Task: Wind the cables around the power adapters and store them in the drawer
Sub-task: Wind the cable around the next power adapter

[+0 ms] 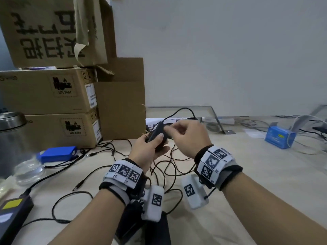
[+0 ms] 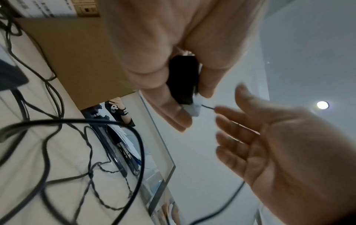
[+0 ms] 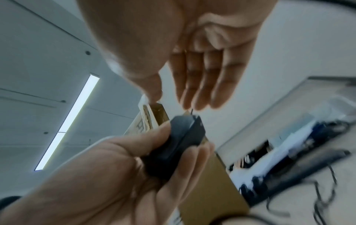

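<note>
A black power adapter (image 1: 156,137) (image 2: 183,79) (image 3: 173,149) with brass prongs is gripped in my left hand (image 1: 145,151) (image 2: 163,38) (image 3: 96,182), above the table. My right hand (image 1: 187,135) (image 2: 279,144) (image 3: 192,60) is just right of it, fingertips holding its thin black cable (image 1: 184,109) (image 2: 208,107) close to the adapter's end. The cable loops up behind both hands. Another black adapter (image 1: 14,209) with a yellow label lies at the near left, and a dark one (image 1: 155,230) sits under my wrists. Loose cables (image 1: 106,151) sprawl across the table. No drawer is in view.
Stacked cardboard boxes (image 1: 49,92) fill the back left. A blue battery pack (image 1: 56,153) and a metal-lidded jar (image 1: 12,121) stand at the left. A glass panel on a metal bracket (image 1: 215,119) and a blue box (image 1: 279,137) are at the back right on the beige table (image 1: 247,174).
</note>
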